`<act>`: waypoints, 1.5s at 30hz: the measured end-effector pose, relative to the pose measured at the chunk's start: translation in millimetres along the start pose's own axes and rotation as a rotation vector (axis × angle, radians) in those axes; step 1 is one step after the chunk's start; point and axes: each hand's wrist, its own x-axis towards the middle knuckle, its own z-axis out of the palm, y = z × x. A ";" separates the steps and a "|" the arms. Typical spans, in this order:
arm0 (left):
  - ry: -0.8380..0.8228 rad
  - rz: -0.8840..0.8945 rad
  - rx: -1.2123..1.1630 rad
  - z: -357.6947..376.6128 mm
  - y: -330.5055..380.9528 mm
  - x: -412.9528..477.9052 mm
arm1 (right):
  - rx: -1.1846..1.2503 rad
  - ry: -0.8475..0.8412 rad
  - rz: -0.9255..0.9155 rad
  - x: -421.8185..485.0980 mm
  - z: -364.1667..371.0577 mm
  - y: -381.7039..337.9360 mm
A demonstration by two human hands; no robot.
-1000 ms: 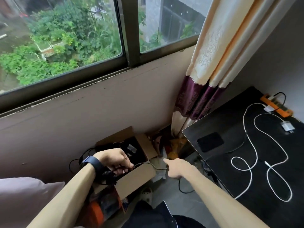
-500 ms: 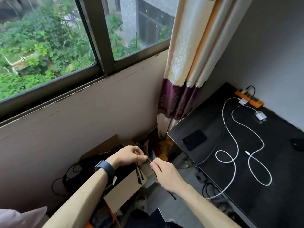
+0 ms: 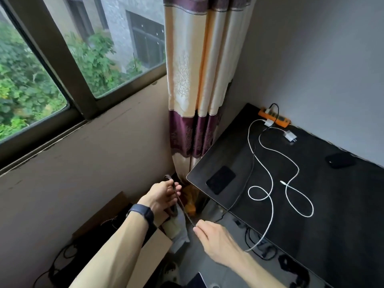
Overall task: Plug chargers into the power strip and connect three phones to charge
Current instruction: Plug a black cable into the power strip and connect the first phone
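Note:
My left hand (image 3: 163,195), with a dark band on its wrist, grips a thin dark braided cable (image 3: 184,207) above the cardboard box (image 3: 153,252). My right hand (image 3: 216,239) pinches the same cable lower down, so it runs taut between them. On the black table (image 3: 332,215) an orange power strip (image 3: 274,118) lies against the wall with a white plug in it. A white charger brick (image 3: 289,136) and looping white cables (image 3: 270,183) lie nearby. One dark phone (image 3: 220,179) rests near the table's left corner, another (image 3: 340,160) at the far right.
A cream and purple curtain (image 3: 195,100) hangs in the corner beside the table. Black cables (image 3: 264,244) and small items lie on the floor by the table's edge. A window (image 3: 62,59) runs along the left wall.
Both hands have lifted out of the box and pulled the dark cable straight between them. The view has swung right, showing more of the table and a second phone.

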 end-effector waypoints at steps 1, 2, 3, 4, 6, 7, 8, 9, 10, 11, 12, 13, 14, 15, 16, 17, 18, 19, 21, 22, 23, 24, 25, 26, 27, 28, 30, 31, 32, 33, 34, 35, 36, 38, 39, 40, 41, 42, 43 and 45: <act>-0.001 0.018 0.010 2.2 8.6 -2.2 | 0.006 0.003 0.014 -4.4 0.4 4.4; 0.003 0.046 0.006 4.4 16.3 -3.1 | 0.011 -0.003 0.028 -8.6 2.2 9.5; 0.011 0.082 -0.002 7.7 24.0 -5.3 | 0.017 -0.017 0.043 -12.2 4.7 13.8; 0.021 0.122 0.001 9.5 30.6 -5.5 | 0.023 -0.030 0.055 -15.5 8.8 18.4; 0.029 0.206 0.007 13.7 41.5 -5.5 | 0.030 -0.045 0.078 -21.3 15.7 25.4; 0.022 0.250 -0.011 16.8 46.6 -7.0 | 0.023 -0.054 0.087 -23.5 18.3 28.0; 0.010 0.291 -0.044 19.4 51.4 -8.6 | 0.015 -0.067 0.097 -25.4 21.1 31.2; -0.007 0.339 -0.060 23.7 56.0 -13.3 | 0.010 -0.089 0.115 -26.9 23.6 34.5; -0.016 0.384 -0.037 27.0 59.4 -17.2 | 0.013 -0.110 0.131 -28.1 25.9 37.8; -0.032 0.424 0.008 29.5 60.6 -21.1 | 0.027 -0.130 0.153 -28.9 27.1 41.1; -0.061 0.458 0.066 30.9 60.1 -23.9 | 0.049 -0.147 0.183 -28.5 28.7 46.1; -0.113 0.473 0.118 31.6 57.5 -26.0 | 0.073 -0.165 0.221 -26.9 27.0 48.1; -0.172 0.479 0.197 31.3 53.2 -27.9 | 0.108 -0.175 0.264 -23.7 23.2 48.4; -0.225 0.479 0.306 32.0 47.5 -31.9 | 0.162 -0.165 0.308 -18.7 17.3 48.0; -0.269 0.474 0.436 32.6 40.8 -36.6 | 0.236 -0.122 0.344 -12.5 9.4 46.2; -0.317 0.466 0.542 34.2 34.2 -42.6 | 0.324 -0.050 0.371 -4.6 -1.8 41.9; -0.365 0.447 0.616 35.3 28.1 -48.3 | 0.425 0.046 0.395 4.4 -14.1 37.6; -0.413 0.410 0.658 36.9 22.3 -52.5 | 0.529 0.135 0.418 12.5 -28.2 31.8; -0.491 0.332 0.701 36.1 11.3 -55.0 | 0.712 0.231 0.426 24.6 -55.6 20.8; -0.516 0.307 0.710 35.1 6.2 -54.9 | 0.783 0.255 0.408 28.1 -66.0 16.3; -0.528 0.296 0.715 33.5 1.2 -53.8 | 0.847 0.270 0.381 30.2 -74.8 11.5; -0.535 0.285 0.711 33.0 -3.8 -53.1 | 0.896 0.274 0.359 30.5 -80.7 8.4; -0.534 0.279 0.701 33.0 -8.0 -53.4 | 0.922 0.270 0.343 30.0 -83.6 7.1; -0.528 0.278 0.692 33.3 -11.6 -54.3 | 0.938 0.263 0.331 29.5 -84.4 5.8; -0.518 0.280 0.683 33.7 -14.9 -55.6 | 0.945 0.260 0.323 28.6 -82.7 5.5; -0.507 0.284 0.672 34.2 -17.6 -57.4 | 0.950 0.263 0.320 27.6 -79.6 5.9; -0.496 0.286 0.650 33.6 -22.5 -60.4 | 0.961 0.282 0.314 24.5 -74.1 6.9; -0.499 0.284 0.642 33.2 -24.6 -62.1 | 0.965 0.292 0.311 22.7 -72.5 7.2; -0.502 0.277 0.637 33.1 -26.5 -63.4 | 0.970 0.298 0.307 20.4 -71.9 7.2; -0.502 0.265 0.632 33.1 -28.5 -64.2 | 0.974 0.301 0.302 18.0 -71.9 7.3; -0.506 0.246 0.621 33.4 -30.4 -64.9 | 0.985 0.301 0.296 15.5 -72.5 6.9; -0.510 0.228 0.606 33.3 -32.3 -64.6 | 0.997 0.298 0.290 13.5 -73.1 6.3; -0.516 0.212 0.590 34.0 -34.6 -63.7 | 1.008 0.296 0.288 11.5 -73.7 5.9; -0.523 0.187 0.569 36.6 -38.0 -61.8 | 1.024 0.303 0.280 8.3 -74.8 5.8; -0.528 0.174 0.559 38.6 -39.5 -60.9 | 1.028 0.310 0.278 6.4 -75.9 6.5; -0.530 0.159 0.553 41.0 -41.0 -60.7 | 1.028 0.313 0.280 4.2 -76.7 7.7; -0.534 0.148 0.559 43.3 -42.3 -61.2 | 1.022 0.305 0.280 2.1 -77.3 8.7; -0.542 0.136 0.571 45.3 -44.5 -60.0 | 1.000 0.289 0.280 -0.5 -76.5 11.3; -0.536 0.129 0.586 46.8 -48.0 -57.9 | 0.953 0.274 0.288 -3.1 -74.2 14.1; -0.414 0.131 0.570 51.1 -59.1 -51.1 | 0.800 0.289 0.354 -6.9 -62.5 25.6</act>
